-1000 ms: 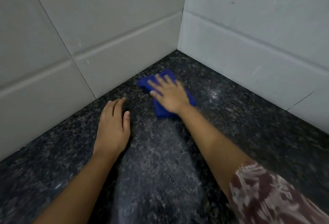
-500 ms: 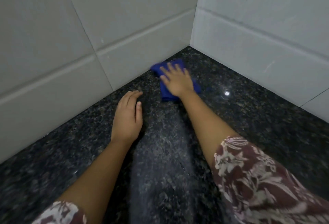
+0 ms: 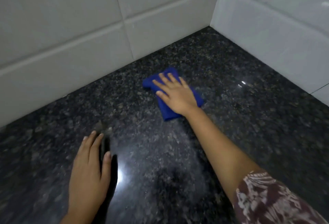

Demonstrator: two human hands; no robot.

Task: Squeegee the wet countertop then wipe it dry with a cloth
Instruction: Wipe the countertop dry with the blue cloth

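A folded blue cloth (image 3: 164,107) lies on the dark speckled granite countertop (image 3: 249,125), a little out from the corner of the tiled walls. My right hand (image 3: 175,92) presses flat on the cloth with straight, spread fingers. My left hand (image 3: 89,174) rests flat on the counter at the lower left, fingers straight, holding nothing. A duller, streaky band (image 3: 160,152) runs on the stone from the cloth back towards me. No squeegee is in view.
Pale tiled walls (image 3: 71,27) close the counter at the back left, and more pale tiles (image 3: 276,27) at the right, meeting in a corner (image 3: 210,26). A bright light reflection (image 3: 121,175) shines on the stone beside my left hand.
My right hand has drawn the cloth back out of the wall corner towards me. The view has shifted, so the corner now sits further right. My left hand stays flat on the counter.
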